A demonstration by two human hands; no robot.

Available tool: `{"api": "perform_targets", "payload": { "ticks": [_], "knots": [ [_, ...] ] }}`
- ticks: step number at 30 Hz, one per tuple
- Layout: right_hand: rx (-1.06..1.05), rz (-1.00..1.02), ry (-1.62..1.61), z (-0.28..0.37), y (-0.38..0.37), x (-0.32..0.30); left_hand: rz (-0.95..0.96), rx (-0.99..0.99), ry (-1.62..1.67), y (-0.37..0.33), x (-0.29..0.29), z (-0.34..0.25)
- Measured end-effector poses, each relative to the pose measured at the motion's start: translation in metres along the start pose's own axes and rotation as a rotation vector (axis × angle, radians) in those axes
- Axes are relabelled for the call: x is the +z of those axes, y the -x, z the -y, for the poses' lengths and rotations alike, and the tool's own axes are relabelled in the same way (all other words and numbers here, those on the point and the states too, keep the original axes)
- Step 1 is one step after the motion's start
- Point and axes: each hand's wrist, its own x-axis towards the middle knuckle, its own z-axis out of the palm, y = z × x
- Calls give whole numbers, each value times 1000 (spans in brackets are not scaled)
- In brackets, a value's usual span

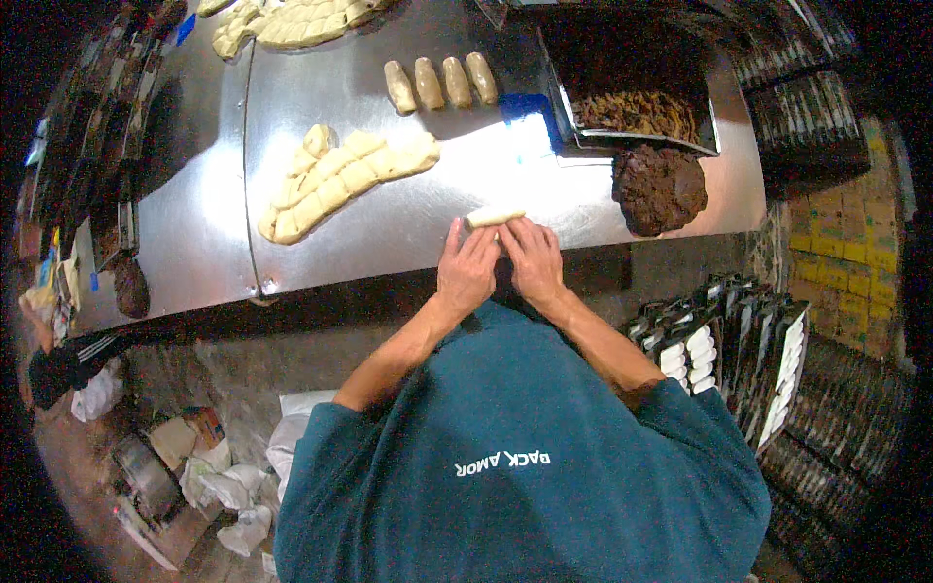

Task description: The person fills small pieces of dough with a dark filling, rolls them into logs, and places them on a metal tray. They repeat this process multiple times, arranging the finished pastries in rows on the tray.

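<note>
A small pale dough roll (496, 218) lies near the front edge of the metal table. My left hand (468, 266) and my right hand (532, 258) meet at its near side, fingertips closed on it and thumbs close together. Beyond them, several shaped dough rolls (428, 84) with a shiny brownish look lie in a row. Left of my hands is a bent slab of pale dough pieces (348, 175) stuck together. A dark brown lump of filling paste (661, 191) sits on the table to the right.
A metal-rimmed bin (717, 136) with brown crumbly stuff stands behind the paste. More dough pieces (306, 21) lie at the far left. Racked trays (695, 355) with white rolls stand at right below the table. Someone's dark sleeve (73, 367) shows far left, near white bags (238, 496).
</note>
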Motion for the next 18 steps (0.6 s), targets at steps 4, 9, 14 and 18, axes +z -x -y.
{"api": "perform_targets", "payload": {
  "ticks": [4,9,14,18],
  "knots": [
    [70,45,-87,-5,-15,-4,-71,-10,14,-16,-12,1],
    [12,71,-21,6,13,0,-16,54,-9,8,-10,-7],
    [285,132,-382,-16,-20,-23,115,-204,-32,-18,-17,18],
    [-29,59,-358,-31,-25,-17,25,1,-193,2,-4,20]
  ]
}}
